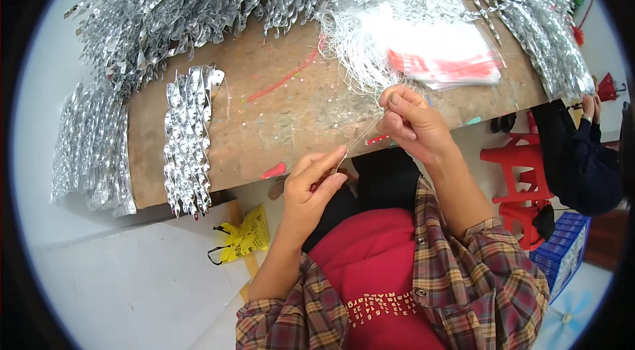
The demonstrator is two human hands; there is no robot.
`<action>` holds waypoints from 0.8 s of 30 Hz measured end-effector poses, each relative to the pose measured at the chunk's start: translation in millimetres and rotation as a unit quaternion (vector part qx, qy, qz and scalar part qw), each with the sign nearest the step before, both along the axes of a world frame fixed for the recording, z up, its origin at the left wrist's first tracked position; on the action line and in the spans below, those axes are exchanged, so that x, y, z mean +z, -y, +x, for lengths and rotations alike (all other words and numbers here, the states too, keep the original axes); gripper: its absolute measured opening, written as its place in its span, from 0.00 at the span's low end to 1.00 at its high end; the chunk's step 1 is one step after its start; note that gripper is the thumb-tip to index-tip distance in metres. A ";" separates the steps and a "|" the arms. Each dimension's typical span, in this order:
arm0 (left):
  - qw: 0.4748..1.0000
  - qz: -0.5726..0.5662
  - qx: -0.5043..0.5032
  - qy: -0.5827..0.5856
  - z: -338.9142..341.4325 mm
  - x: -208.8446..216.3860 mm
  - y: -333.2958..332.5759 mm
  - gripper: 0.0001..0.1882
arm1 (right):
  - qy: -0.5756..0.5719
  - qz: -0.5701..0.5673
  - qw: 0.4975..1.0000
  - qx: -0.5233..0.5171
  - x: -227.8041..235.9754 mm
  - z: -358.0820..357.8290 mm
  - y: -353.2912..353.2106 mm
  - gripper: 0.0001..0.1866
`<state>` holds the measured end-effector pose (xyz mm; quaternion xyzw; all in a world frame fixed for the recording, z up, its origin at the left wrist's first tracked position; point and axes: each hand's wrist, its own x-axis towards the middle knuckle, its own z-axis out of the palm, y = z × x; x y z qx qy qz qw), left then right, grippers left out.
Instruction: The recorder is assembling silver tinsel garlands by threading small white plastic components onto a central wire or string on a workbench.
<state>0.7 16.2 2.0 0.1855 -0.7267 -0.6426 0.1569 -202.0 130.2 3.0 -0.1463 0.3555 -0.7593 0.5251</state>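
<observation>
A thin white string (363, 132) is stretched between my two hands just above the front edge of the wooden table (271, 131). My left hand (305, 186) pinches its lower end between thumb and fingers. Higher up and to the right, my right hand (421, 126) has its fingers curled and pinches the other end. Beyond my right hand lies a loose tangle of white string (357, 52). Beside it rests a stack of clear plastic bags (444, 52) with a red band. A small bundle of silver twisted strips (188, 141) hangs over the table's edge to the left.
Large heaps of silver twisted strips (218, 2) cover the table's far side, and more hang at its left end (96, 148) and right end (546, 32). Below are a yellow bag (248, 234), red stools (512, 165) and a blue crate (561, 244). Another person (589, 158) sits at right.
</observation>
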 end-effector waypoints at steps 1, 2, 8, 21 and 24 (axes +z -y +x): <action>1.000 0.000 -0.001 0.000 2.0 -1.6 -0.6 0.21 | 0.008 -0.008 1.000 0.003 -1.8 0.6 -0.1 0.08; 1.000 0.009 -0.003 -0.002 3.4 -3.0 -1.2 0.21 | 0.008 -0.008 1.000 0.002 -3.1 0.9 0.1 0.08; 0.999 0.044 -0.015 -0.006 4.9 -5.4 -2.7 0.21 | 0.006 -0.031 1.000 -0.004 -4.9 -0.2 -2.8 0.08; 0.931 0.335 -0.142 -0.027 -24.8 3.7 0.6 0.17 | -0.082 0.041 0.992 0.087 11.0 16.2 3.9 0.07; 0.920 0.382 -0.081 -0.033 -31.3 5.8 1.8 0.13 | -0.106 0.052 0.988 0.100 17.5 16.5 5.5 0.07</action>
